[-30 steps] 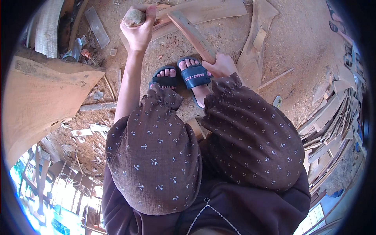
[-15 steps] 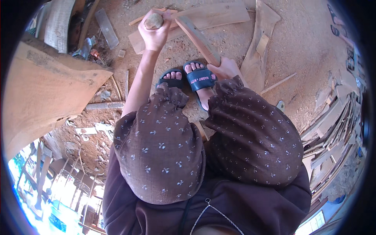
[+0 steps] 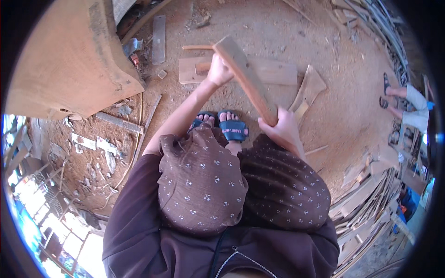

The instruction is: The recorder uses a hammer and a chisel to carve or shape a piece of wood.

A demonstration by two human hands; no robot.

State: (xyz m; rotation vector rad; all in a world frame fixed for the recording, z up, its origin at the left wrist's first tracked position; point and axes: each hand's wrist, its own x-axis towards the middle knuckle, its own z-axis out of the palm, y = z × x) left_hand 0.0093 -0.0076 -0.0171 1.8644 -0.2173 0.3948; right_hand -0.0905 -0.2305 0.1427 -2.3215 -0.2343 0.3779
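My right hand (image 3: 281, 127) is wrapped round the lower end of a long, narrow wooden board (image 3: 250, 83), which slants up and away to the left. Near the board's far end, my left hand (image 3: 219, 70) is closed, its fingers partly hidden behind the board and blurred. What it grips is hard to tell; a short brown wooden piece (image 3: 201, 68) shows just left of the fist, and I cannot tell whether it is held. Beyond both hands, a wide flat plank (image 3: 276, 72) lies on the ground. A thin wooden strip (image 3: 195, 47) shows past it.
My sandalled feet (image 3: 232, 129) are below the hands. A large wooden slab (image 3: 83, 60) rises at the left. An offcut (image 3: 308, 88) lies right of the plank, a grey strip (image 3: 159, 39) far left. Scrap wood (image 3: 371, 204) is piled at the right, where another person's legs (image 3: 408, 99) show.
The held board has risen and swung across in front of my left hand. The round brown end seen in my left fist no longer shows. The view has shifted, bringing another person's legs further into sight.
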